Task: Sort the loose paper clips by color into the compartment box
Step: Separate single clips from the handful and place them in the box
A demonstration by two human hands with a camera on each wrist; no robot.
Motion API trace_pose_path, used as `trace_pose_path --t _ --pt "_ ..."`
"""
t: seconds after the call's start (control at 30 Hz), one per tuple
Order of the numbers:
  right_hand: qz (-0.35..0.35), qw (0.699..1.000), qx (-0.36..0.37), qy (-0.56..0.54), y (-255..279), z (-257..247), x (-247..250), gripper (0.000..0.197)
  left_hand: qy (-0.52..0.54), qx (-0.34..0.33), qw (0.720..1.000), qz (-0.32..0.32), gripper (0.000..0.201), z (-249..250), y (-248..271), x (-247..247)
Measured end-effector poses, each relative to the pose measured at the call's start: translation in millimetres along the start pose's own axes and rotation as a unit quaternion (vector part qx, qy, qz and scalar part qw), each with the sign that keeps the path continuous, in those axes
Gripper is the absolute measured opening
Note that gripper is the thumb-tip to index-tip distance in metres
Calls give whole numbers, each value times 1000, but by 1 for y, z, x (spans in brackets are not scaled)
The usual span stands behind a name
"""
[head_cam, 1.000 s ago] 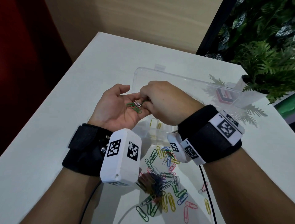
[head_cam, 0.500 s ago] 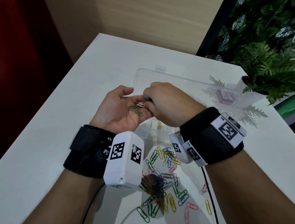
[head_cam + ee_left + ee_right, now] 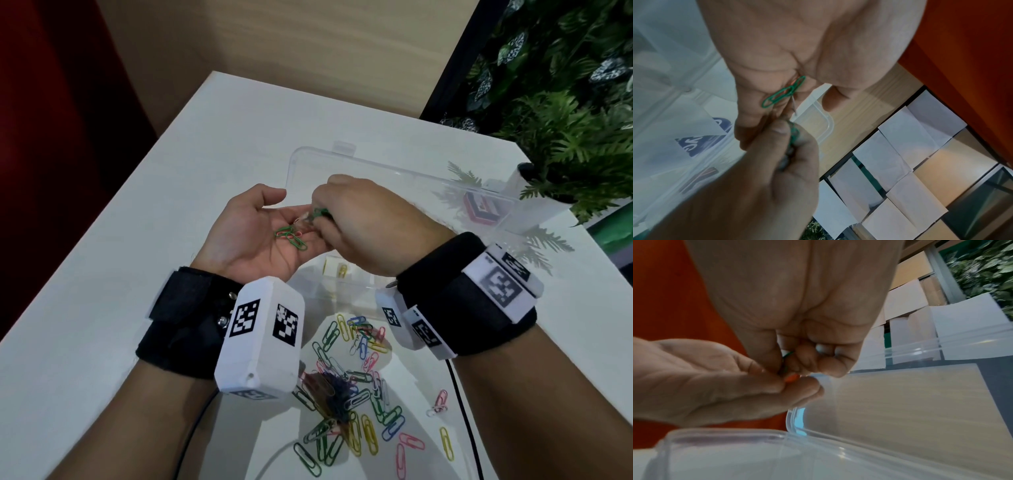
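Compared with the frame one second earlier, the left hand (image 3: 253, 236) remains palm-up with its grip wide, and the green clips (image 3: 291, 236) in the palm have shifted little; the right hand (image 3: 363, 222) has lifted slightly, and the green clip (image 3: 320, 213) pinched in its fingertips now shows above the left fingers; the compartment box (image 3: 342, 274), the loose pile of clips (image 3: 349, 383) on the worktop (image 3: 102, 274) and the potted plant (image 3: 565, 171) are unchanged.

View differences: the head view alone shows the pile near the wrists and a yellow clip (image 3: 342, 271) in one compartment of the box; the left wrist view shows linked green clips (image 3: 785, 92) with a red one beneath, resting on the open palm, and the right thumb (image 3: 777, 134) pressed against green wire; the right wrist view shows the right fingers (image 3: 807, 360) curled round a green clip (image 3: 786, 356) directly over the box rim (image 3: 795, 421); which compartment lies beneath cannot be told.
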State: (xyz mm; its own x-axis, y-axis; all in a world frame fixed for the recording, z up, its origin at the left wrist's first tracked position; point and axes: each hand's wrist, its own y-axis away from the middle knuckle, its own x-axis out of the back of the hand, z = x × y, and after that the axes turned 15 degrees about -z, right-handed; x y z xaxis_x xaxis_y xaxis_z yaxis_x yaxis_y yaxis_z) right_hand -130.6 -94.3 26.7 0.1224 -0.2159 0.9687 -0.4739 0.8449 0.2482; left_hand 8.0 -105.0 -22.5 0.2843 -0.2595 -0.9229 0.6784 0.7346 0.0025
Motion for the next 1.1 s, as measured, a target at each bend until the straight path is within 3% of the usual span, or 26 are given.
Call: trace_pose_path --t 0.13,0.27,0.43,0.6,0.73,0.83,0.93,1.0,1.1 --pt "80 991 -5 -110 0 7 1 15 0 -23 999 32 49 4 1 2" --pt "114 962 -31 -244 1 11 -4 12 -12 -49 997 63 50 16 6 2" --pt "77 962 -80 -249 -5 12 -15 15 7 -131 988 86 48 36 17 10" --pt "2 971 -75 -228 -14 -3 -28 16 46 -204 976 66 47 41 23 12" --pt "13 970 -93 -225 -14 -2 -25 19 50 -193 978 62 47 29 15 7" --pt "104 961 -94 -239 -7 1 -18 13 42 -166 983 62 47 19 8 2" --pt "163 944 -44 -284 0 -6 -7 5 40 -152 985 63 48 12 5 -1" --pt "135 952 -17 -273 0 -13 -3 6 27 -133 989 63 51 9 4 -4" --pt "77 968 -31 -235 -4 -20 -1 15 5 -104 993 63 55 5 4 -9"
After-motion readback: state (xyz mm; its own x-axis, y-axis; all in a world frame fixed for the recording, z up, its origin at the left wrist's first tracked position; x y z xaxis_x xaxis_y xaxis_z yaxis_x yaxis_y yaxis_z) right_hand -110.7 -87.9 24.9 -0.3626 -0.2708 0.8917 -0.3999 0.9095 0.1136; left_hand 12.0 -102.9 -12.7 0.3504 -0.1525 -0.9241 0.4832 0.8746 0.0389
